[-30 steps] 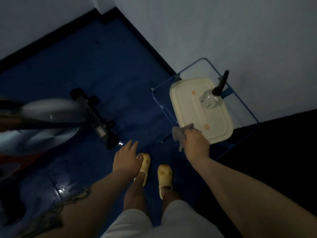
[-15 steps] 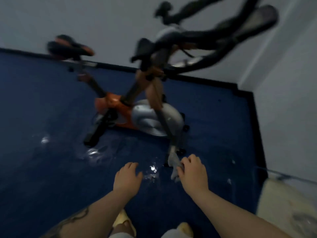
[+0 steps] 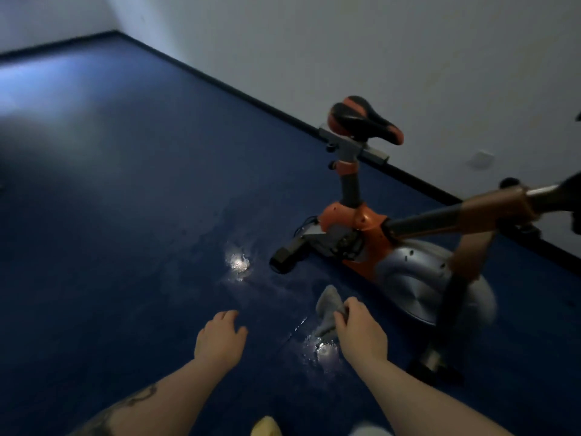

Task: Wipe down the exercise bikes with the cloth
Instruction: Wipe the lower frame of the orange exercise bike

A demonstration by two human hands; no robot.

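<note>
An orange and grey exercise bike stands on the blue floor at the right, its black and orange saddle up near the wall. Its handlebar stem runs off the right edge. My right hand grips a grey cloth in the air, low and in front of the bike's silver flywheel cover. The cloth does not touch the bike. My left hand hangs beside it with loose fingers and holds nothing.
The blue floor stretches wide to the left, with shiny wet-looking spots near the bike. A white wall with a dark skirting runs behind the bike. A yellow slipper tip shows at the bottom edge.
The view has swung left from the tray and box by the wall to the bike. My right hand still carries the cloth; the bike now lies to the right.
</note>
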